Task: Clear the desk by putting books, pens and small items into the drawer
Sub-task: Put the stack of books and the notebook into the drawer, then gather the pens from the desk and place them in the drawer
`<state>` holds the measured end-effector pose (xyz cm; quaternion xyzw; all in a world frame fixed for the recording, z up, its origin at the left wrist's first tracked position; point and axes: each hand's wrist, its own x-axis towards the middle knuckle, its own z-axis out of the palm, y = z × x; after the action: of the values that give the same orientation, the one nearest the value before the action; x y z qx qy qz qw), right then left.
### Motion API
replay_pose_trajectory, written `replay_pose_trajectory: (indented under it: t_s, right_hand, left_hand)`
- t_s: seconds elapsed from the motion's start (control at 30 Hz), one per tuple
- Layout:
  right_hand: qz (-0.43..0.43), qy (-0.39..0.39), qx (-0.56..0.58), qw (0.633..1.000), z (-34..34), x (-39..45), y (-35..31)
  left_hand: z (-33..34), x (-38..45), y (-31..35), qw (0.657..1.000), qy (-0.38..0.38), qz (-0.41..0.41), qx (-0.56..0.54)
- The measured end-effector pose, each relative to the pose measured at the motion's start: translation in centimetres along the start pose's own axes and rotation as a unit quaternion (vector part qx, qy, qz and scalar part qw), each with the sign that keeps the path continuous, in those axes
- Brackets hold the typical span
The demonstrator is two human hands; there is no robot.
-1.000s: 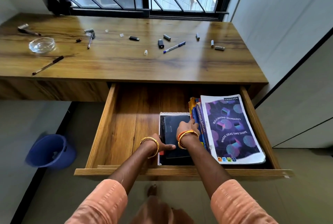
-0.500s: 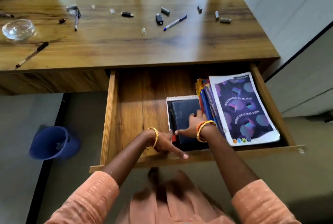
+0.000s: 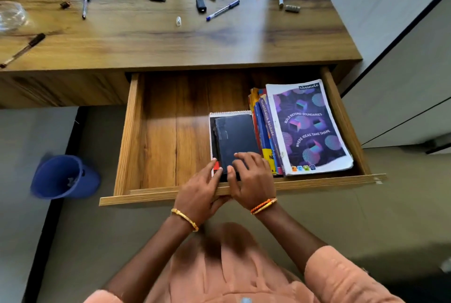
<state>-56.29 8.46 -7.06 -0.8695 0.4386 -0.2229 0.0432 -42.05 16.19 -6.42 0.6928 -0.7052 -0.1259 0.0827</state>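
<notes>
sleeves (image 3: 346,276): peach | left wrist: gold bangle (image 3: 184,219); right wrist: orange-gold bangles (image 3: 264,206)

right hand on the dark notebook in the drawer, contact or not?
Touching. The head view shows the right hand with fingers lying flat on the dark notebook.
</notes>
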Motion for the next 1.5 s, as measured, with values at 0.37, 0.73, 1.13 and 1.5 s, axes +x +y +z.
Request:
replay_pose_trajectory:
  t_s: [0.37, 0.73, 1.13, 1.5]
  right_hand:
    - [-0.044, 0.070, -0.046, 0.996, 2.4, 5.3, 0.9]
    - [0.086, 0.098, -0.018, 0.991, 6.3, 16.7, 3.3]
    - [0.068, 0.113, -0.081, 0.988, 8.8, 25.8, 6.2]
    - [0.138, 0.197, -0.110, 0.964, 10.1, 29.2, 6.7]
  left_hand:
    - [-0.1, 5.1, -2.8, 0.993, 0.110, 0.037, 0.019]
    - [-1.3, 17.2, -6.6, 0.972, 0.223, -0.069, 0.040]
    - [-2.8, 26.6, -11.6, 0.965, 0.231, -0.003, 0.124]
    - [-2.6, 29.6, -14.9, 0.902, 0.353, 0.152, 0.197]
